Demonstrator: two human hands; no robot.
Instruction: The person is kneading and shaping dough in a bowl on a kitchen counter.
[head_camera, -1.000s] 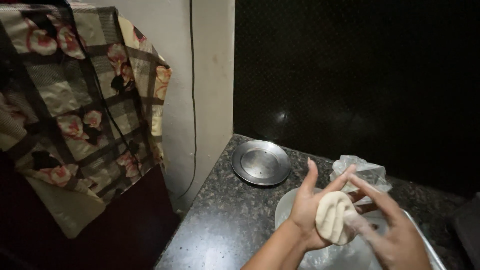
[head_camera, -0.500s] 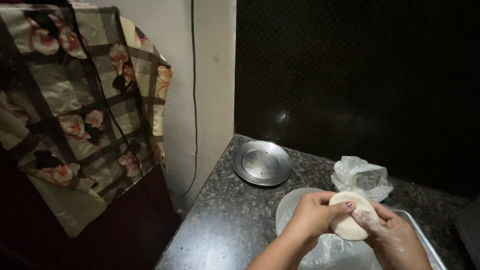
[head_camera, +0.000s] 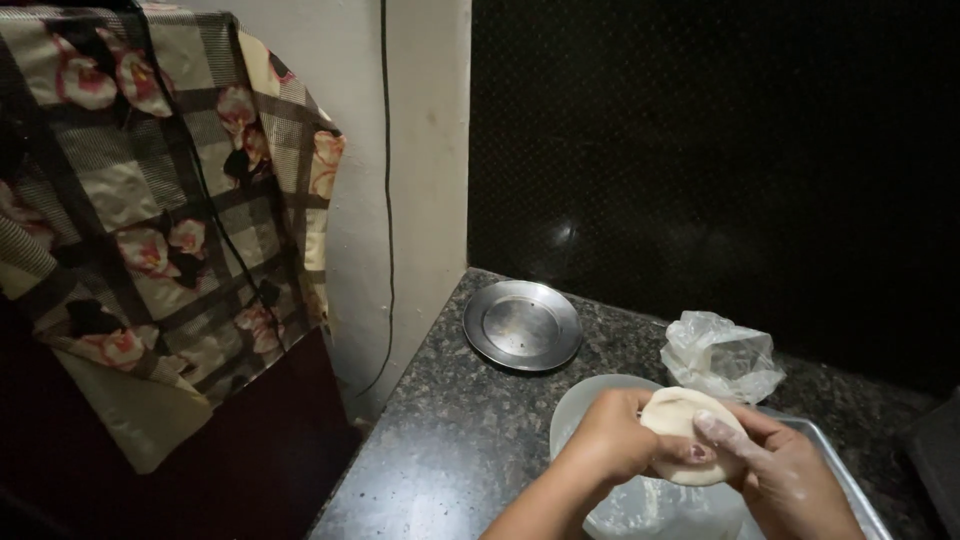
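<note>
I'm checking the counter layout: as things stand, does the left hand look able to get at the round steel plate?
Probably yes: the steel plate lies bare on the counter with nothing between, but the left hand is busy holding the dough disc.

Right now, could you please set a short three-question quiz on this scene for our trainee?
1. True or false: both hands hold the dough disc.
2. Which thing lies nearest the wall corner? A) steel plate B) plastic bag C) tray
3. What hangs at the left of the counter?

Key
1. True: left hand and right hand both grip it.
2. A.
3. A checked, flowered cloth.
</note>
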